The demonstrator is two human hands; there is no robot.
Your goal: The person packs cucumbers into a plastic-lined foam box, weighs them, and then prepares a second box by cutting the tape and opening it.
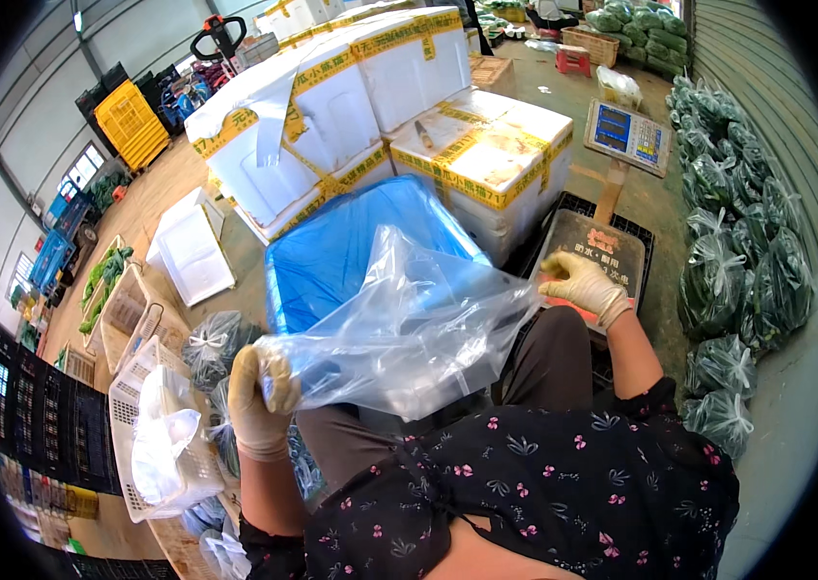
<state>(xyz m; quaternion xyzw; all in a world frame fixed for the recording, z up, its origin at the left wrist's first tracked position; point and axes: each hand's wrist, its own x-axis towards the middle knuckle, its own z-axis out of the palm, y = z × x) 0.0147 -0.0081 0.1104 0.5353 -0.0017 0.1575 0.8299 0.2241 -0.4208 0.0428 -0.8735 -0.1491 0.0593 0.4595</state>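
A clear plastic bag (409, 329) is stretched across my lap, loose and crumpled, with one fold standing up in the middle. My left hand (266, 396), in a pale work glove, is closed on its left end. My right hand (585, 288), gloved the same way, pinches the bag's right corner between thumb and fingers. Beyond the bag is a bin lined with blue plastic (298, 259); the bag covers part of its near side. Close to my right hand lies the dark platform of a scale (588, 242), its display panel (629, 135) on a post behind.
White foam boxes with yellow tape (331, 106) are stacked past the bin. Bagged green vegetables (718, 261) line the right wall. At left stand a white plastic basket (124, 406) holding white bags, wooden-coloured crates (133, 307) and an open foam box (194, 251). A red stool (573, 62) stands farther back.
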